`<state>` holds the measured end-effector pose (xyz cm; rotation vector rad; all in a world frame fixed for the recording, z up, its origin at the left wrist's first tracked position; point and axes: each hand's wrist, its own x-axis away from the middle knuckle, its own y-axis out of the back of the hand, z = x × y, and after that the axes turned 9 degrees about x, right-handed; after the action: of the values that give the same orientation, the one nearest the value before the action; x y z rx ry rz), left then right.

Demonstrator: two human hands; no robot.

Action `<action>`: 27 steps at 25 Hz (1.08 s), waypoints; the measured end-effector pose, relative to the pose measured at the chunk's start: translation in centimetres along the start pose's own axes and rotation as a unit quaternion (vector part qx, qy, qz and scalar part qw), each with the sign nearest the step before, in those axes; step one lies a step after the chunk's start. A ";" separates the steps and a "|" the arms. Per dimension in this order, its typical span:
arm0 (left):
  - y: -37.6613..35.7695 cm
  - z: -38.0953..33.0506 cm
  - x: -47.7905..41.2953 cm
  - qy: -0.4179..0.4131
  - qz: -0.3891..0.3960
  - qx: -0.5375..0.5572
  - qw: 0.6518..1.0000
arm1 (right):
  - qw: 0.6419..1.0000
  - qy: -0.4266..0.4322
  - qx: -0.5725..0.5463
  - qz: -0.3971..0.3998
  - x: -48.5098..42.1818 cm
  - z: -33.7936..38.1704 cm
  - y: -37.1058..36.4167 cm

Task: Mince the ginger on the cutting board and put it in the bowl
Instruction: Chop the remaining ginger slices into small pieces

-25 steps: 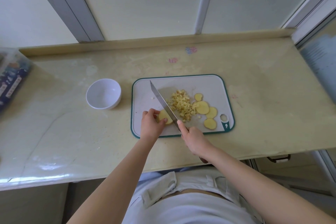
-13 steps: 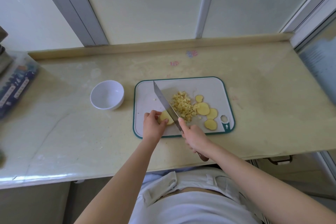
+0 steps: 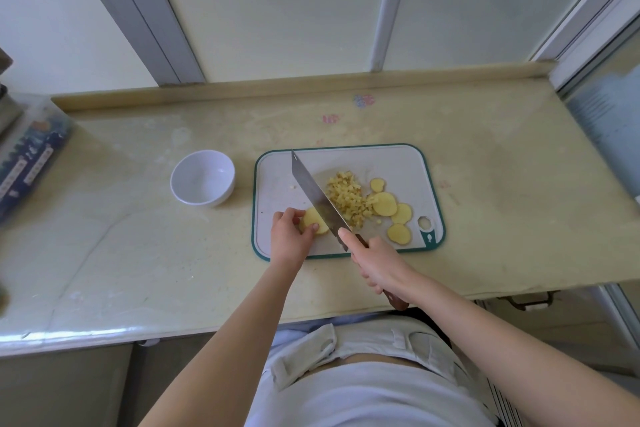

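Left hand pinches a ginger slice on the cutting board — right hand grips the knife, blade against the slice.

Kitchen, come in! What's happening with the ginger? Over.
Left hand pins a ginger slice; right hand grips the knife. Minced pile on the board, loose slices uncut. Bowl empty, path clear.

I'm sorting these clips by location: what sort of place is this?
Most likely a home kitchen, possibly a window-side or balcony one: a worn countertop runs below framed window panels, and it holds a cutting board with ginger, a knife and a small white bowl.
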<state>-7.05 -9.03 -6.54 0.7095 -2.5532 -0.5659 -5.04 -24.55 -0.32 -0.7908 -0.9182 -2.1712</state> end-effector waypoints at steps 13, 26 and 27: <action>0.0 0.2 -0.1 -0.003 0.006 -0.003 1.000 | 0.997 -0.019 0.071 -0.010 0.5 1.0 -0.6; 0.0 0.2 -0.2 -0.009 0.009 -0.016 1.000 | 0.991 0.007 0.130 -0.017 0.4 1.5 -1.0; 0.0 0.2 -0.2 -0.009 0.008 -0.018 1.000 | 0.993 0.015 0.117 -0.019 0.2 1.5 -1.1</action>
<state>-6.96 -8.84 -6.71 0.6733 -2.5565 -0.6135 -5.56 -22.89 0.28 -0.6296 -1.1559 -2.0527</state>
